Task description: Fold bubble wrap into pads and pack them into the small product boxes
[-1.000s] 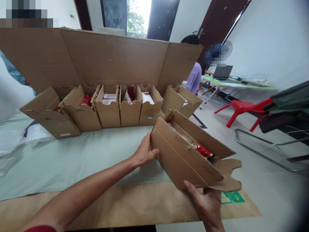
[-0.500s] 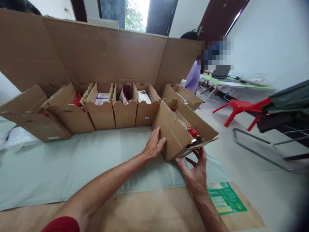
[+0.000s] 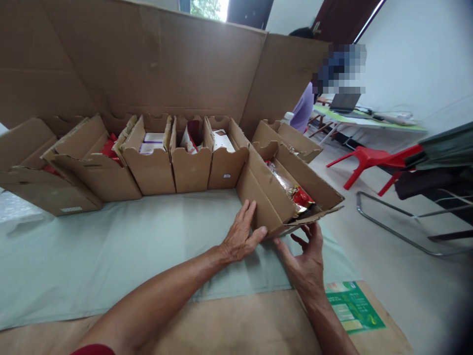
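Note:
A cardboard box point(image 3: 264, 190) stands at an angle at the right end of a row, with red and shiny packets point(image 3: 301, 197) inside. Against its left side rests my left hand point(image 3: 242, 236), fingers stretched out and thumb apart. My right hand point(image 3: 305, 256) is at the box's near end, thumb and fingers spread; its fingertips are partly hidden under the front edge. Neither hand has closed around anything. To the left, several open cardboard boxes point(image 3: 192, 172) hold a white-and-purple pack point(image 3: 151, 143), a red-and-white packet point(image 3: 191, 138) and a white box point(image 3: 223, 141).
A tall cardboard panel point(image 3: 158, 59) stands behind the boxes. Pale green cloth point(image 3: 166, 231) covers the table, with a green printed patch point(image 3: 356, 308) at the near right. A red stool point(image 3: 365, 160), a metal chair frame point(image 3: 388, 224) and a person in purple point(image 3: 303, 106) are beyond.
The view has tilted down and shifted slightly left, so the boxes and hands appear a little displaced. Both hands stay at the same angled box, in nearly the same pose.

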